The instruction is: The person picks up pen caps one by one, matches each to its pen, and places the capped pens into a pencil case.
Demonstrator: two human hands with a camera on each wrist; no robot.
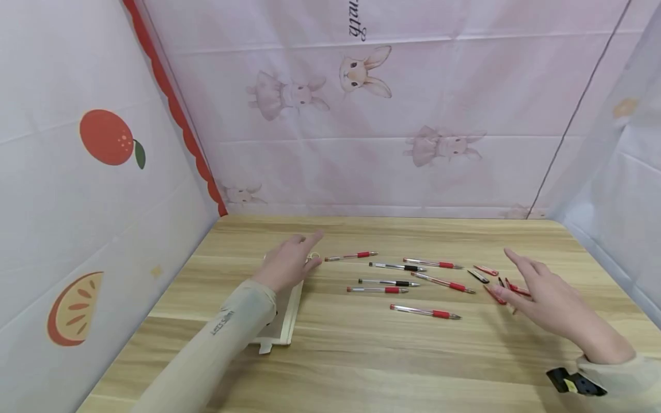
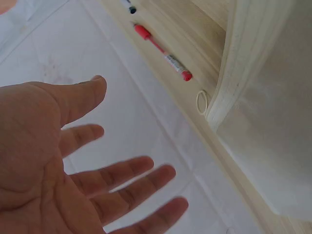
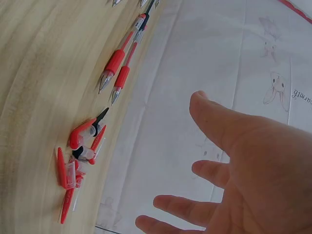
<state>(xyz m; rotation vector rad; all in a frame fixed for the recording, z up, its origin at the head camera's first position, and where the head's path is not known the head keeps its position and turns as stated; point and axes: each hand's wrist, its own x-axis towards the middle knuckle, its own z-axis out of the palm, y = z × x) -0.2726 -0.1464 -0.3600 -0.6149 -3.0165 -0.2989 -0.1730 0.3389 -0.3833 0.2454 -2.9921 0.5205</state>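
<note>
My left hand (image 1: 286, 265) hangs with fingers spread above a flat, pale case or box (image 1: 295, 310), partly hidden by the hand and sleeve. A small beige loop (image 2: 202, 102) shows at the case's corner. Close by that hand lies an uncapped red gel pen (image 1: 351, 256). My right hand (image 1: 555, 301), fingers extended and holding nothing, is over a loose group of red and black pen caps (image 1: 494, 293). Between the hands several uncapped pens lie scattered, among them a black pen (image 1: 397, 267) and a red pen (image 1: 425, 311).
Everything lies on a wood-grain table (image 1: 361, 367). Behind it hangs a pink sheet with printed rabbits (image 1: 356, 74). A white sheet with fruit prints (image 1: 105, 137) closes the left side, and a pale sheet (image 1: 625, 189) the right.
</note>
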